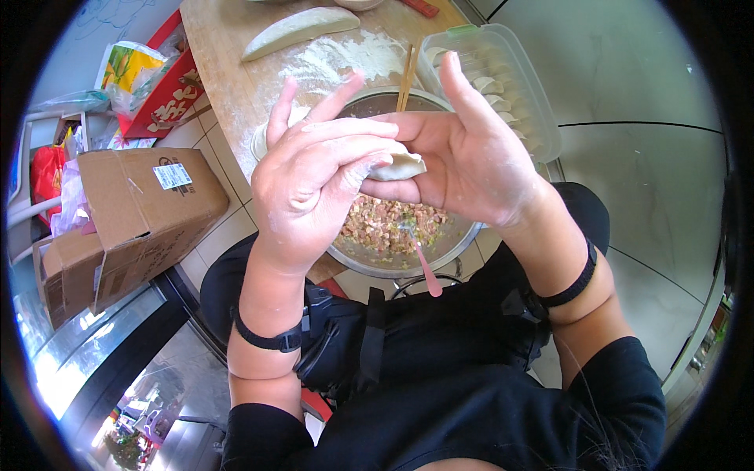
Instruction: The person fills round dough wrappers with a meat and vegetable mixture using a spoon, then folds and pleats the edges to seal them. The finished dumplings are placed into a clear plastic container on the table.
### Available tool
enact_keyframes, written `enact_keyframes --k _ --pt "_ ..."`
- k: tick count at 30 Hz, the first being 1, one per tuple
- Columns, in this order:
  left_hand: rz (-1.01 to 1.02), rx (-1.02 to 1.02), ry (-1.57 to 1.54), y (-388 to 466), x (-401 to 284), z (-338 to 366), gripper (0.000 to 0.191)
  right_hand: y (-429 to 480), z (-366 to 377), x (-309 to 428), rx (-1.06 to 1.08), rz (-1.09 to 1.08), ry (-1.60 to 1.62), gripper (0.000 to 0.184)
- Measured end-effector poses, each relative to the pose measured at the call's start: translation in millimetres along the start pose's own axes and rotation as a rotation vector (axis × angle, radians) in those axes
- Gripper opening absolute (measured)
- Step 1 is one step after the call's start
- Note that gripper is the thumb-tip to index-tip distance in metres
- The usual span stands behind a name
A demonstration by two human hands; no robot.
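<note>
A folded dumpling (pixel 402 167) with a pleated edge is between my two hands, above a metal bowl (pixel 400 273). The thumb and fingers of my left hand (pixel 312 182) pinch its left end and cover that part. My right hand (pixel 477 153) is palm up, supporting the dumpling on its fingers, with the thumb held apart. Minced filling (pixel 383 226) with green bits fills part of the bowl. A spoon with a pink handle (pixel 429 274) leans out over the near rim. Wooden chopsticks (pixel 406 76) stand at the bowl's far side.
A floured wooden board (pixel 215 35) bears a dough log (pixel 300 30), loose flour (pixel 347 56) and a partly hidden stack of wrappers (pixel 258 142). Right of it, a clear plastic container (pixel 545 126) holds several dumplings. Left stand a cardboard box (pixel 147 206) and a red box (pixel 154 97).
</note>
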State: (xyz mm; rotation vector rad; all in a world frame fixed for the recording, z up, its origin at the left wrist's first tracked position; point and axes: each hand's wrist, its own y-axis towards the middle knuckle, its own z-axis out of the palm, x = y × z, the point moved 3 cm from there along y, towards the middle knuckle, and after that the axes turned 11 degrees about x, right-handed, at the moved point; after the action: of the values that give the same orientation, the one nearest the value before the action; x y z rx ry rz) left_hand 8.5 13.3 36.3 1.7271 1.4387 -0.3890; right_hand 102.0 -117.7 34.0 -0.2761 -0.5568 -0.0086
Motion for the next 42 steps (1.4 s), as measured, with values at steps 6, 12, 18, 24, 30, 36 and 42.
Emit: enact_keyframes --k 6,12,18,24,30,36,42 --pt "-0.055 -0.066 -0.15 -3 5 2 0.007 5 0 -7 0.104 -0.021 0.196 0.089" --pt "-0.376 -0.184 -0.632 -3 15 19 0.017 7 -9 -5 -0.044 -0.072 0.099 0.087" --pt "-0.282 -0.267 -0.606 -4 18 23 0.017 7 -4 -5 0.001 -0.139 0.28 0.082" --pt "-0.14 -0.178 -0.089 -3 19 9 0.01 9 0 -7 -0.052 -0.204 0.177 0.079" --pt "-0.37 -0.278 -0.537 -3 26 20 0.012 11 -5 -7 -0.077 -0.208 0.196 0.074" --pt "-0.33 -0.171 -0.189 4 15 12 0.018 9 -6 -10 0.03 -0.293 0.058 0.051" --pt "-0.481 -0.256 -1.927 2 14 34 0.059 11 -13 -6 -0.132 -0.461 -0.982 0.059"
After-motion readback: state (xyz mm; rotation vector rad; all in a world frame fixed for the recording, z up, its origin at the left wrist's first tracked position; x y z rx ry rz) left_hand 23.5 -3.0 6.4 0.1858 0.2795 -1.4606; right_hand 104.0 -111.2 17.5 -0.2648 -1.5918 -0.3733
